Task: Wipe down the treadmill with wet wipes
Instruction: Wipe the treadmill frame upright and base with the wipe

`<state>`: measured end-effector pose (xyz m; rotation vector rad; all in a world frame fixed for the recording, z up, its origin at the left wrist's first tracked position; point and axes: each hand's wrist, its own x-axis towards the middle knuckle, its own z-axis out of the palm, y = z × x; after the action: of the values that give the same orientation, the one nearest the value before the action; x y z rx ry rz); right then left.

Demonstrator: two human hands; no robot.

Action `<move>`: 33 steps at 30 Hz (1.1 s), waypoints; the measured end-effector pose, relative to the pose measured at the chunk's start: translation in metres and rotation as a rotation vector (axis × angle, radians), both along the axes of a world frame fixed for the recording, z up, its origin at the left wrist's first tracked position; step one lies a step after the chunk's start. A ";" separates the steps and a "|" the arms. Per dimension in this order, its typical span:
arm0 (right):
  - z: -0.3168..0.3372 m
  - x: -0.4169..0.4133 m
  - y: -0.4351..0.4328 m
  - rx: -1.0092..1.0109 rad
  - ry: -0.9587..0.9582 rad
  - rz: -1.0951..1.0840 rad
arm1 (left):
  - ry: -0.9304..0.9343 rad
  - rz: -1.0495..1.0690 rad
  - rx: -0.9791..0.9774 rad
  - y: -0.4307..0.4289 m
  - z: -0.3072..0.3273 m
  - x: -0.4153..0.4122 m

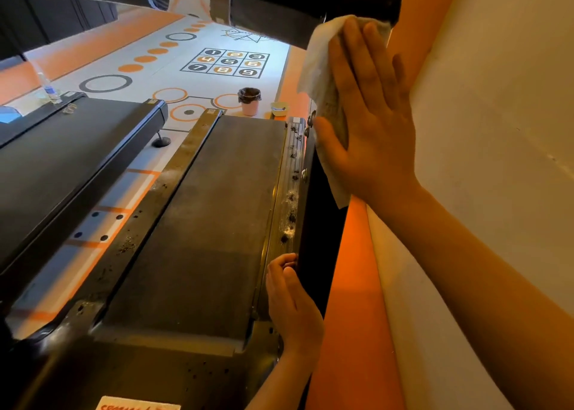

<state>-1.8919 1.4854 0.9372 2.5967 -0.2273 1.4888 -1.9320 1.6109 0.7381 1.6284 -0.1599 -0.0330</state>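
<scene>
The treadmill's grey belt (202, 223) runs away from me, with dirty side rails (290, 192) speckled with black crumbs. My right hand (372, 124) lies flat with straight fingers on a white wet wipe (320, 68), pressing it against the dark upright (320, 223) on the treadmill's right side, just under the console. My left hand (292, 304) grips the edge of that same upright lower down, fingers curled round it beside the right rail.
A second treadmill (62, 167) stands to the left. A cream and orange wall (481, 130) is close on the right. On the patterned floor beyond stand a small pink bin (249, 100) with a black liner, a wipes pack (278, 109) and a water bottle (49, 88).
</scene>
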 end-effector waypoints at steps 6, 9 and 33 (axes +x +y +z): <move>-0.015 0.015 0.021 0.208 -0.174 0.027 | 0.030 -0.015 -0.009 0.001 0.007 0.000; -0.027 0.013 0.030 0.225 -0.226 0.009 | 0.080 -0.078 -0.077 0.005 0.013 0.000; -0.107 -0.098 0.075 1.347 0.034 0.619 | -0.122 0.008 0.022 0.009 0.091 -0.037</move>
<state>-1.9903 1.5603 0.8305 4.0189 -0.6521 1.8447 -1.9691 1.6199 0.8290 1.6536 -0.2475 0.0710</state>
